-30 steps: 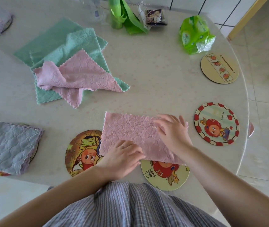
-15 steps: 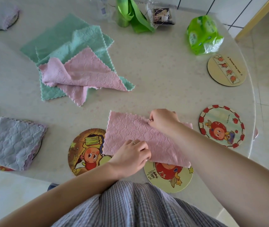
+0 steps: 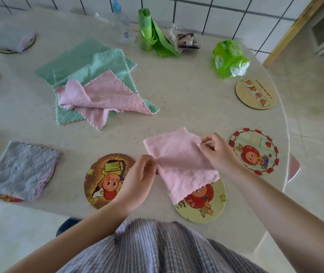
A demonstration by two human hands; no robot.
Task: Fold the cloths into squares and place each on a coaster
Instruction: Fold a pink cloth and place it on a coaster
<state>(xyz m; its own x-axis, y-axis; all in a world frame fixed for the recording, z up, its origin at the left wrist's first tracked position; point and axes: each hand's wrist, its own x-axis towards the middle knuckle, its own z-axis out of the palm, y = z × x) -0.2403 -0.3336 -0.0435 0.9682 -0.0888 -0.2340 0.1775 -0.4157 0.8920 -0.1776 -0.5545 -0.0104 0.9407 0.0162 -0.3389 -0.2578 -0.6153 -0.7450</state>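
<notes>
Since a second ago the pink cloth has gone from a long strip lying flat to a shorter, doubled piece, and both hands have shifted from pressing on it to pinching its edges. The left hand has its grip closed on the cloth's left edge, fingertips together; the right hand pinches the cloth's far right corner between thumb and fingers. The cloth sits near the counter's near edge, its near corner overlapping the yellow coaster at that edge. Just left of the cloth, partly under the left hand, lies an orange coaster; just right of the right hand lies a red-rimmed coaster by the right edge, and farther along that edge a tan coaster. At the left edge a folded grey cloth rests on a coaster that barely shows beneath it. Toward the middle-left is a loose pile of green cloths with another pink one on top. At the far edge stand a green roll and a green packet.
</notes>
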